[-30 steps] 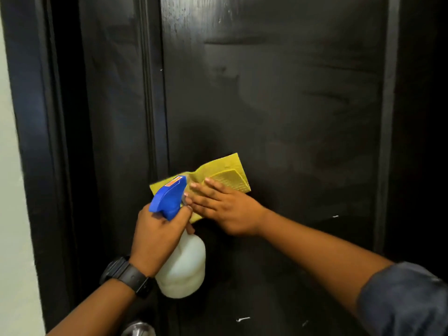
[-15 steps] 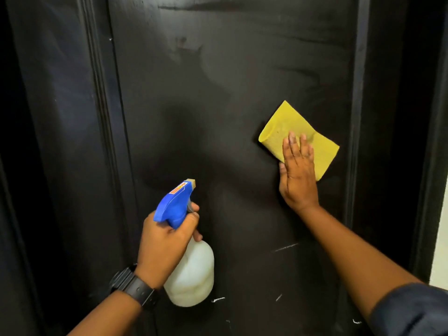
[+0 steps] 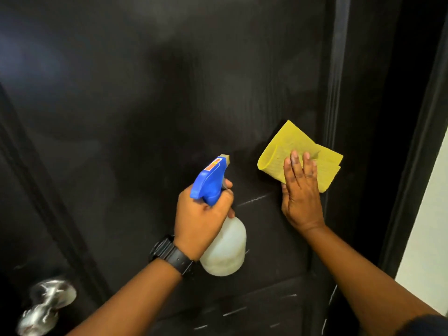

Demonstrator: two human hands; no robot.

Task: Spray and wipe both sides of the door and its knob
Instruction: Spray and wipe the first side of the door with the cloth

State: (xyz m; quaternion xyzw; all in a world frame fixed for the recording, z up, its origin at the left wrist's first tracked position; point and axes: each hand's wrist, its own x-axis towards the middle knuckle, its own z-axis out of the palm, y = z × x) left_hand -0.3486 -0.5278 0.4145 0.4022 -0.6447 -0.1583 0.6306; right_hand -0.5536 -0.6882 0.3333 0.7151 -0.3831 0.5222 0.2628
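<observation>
On the door (image 3: pixel 169 117), maybe pale scuffs (image 3: pixel 252 201)

Shows a strip of pale, brightly lit wall (image 3: pixel 429 238) at far right, touching a dark door frame (image 3: pixel 409 190).

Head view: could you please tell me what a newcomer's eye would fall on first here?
The yellow cloth stands out most, pressed flat against the dark door by the right hand, right of centre. At centre, the left hand grips a white spray bottle with a blue head. A shiny knob, blurred, sits at lower left.
</observation>
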